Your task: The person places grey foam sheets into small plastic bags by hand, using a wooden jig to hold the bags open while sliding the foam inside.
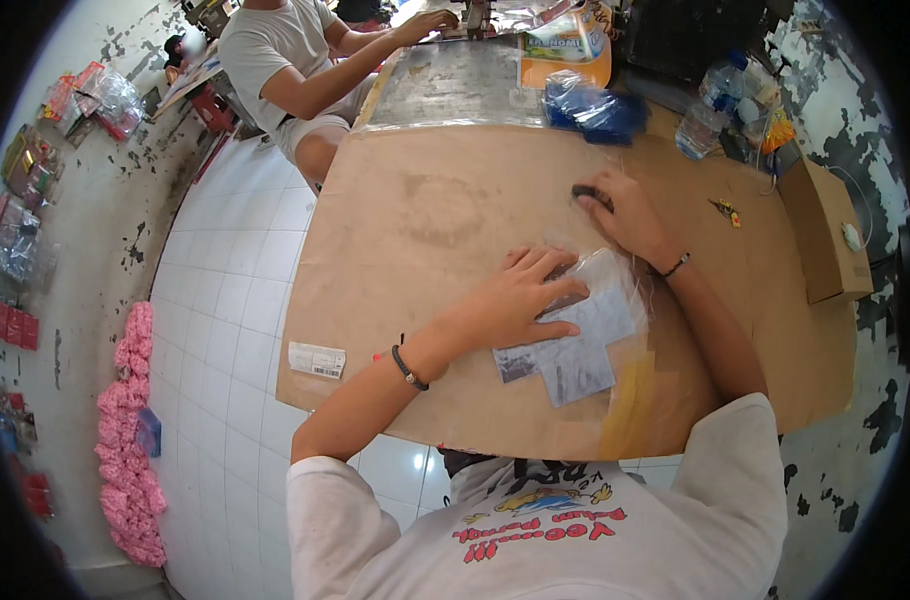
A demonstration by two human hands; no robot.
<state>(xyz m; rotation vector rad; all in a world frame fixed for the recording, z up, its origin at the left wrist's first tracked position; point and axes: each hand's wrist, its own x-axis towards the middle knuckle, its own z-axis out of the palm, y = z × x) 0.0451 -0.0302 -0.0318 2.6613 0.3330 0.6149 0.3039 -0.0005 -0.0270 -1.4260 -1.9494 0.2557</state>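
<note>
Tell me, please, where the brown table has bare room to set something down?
The table is bare between its left edge and the left hand. The far right is crowded: blue bags, a water bottle, a cardboard box. The right hand covers a dark object.

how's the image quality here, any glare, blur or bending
Head view: strong fisheye, the cardboard table edges bow and the corners go black; light is soft and even, with faint shadows under the left hand; glare shows on the clear bags and a bright spot on the floor tile; the right hand and a dark thing under it look slightly soft.
</note>
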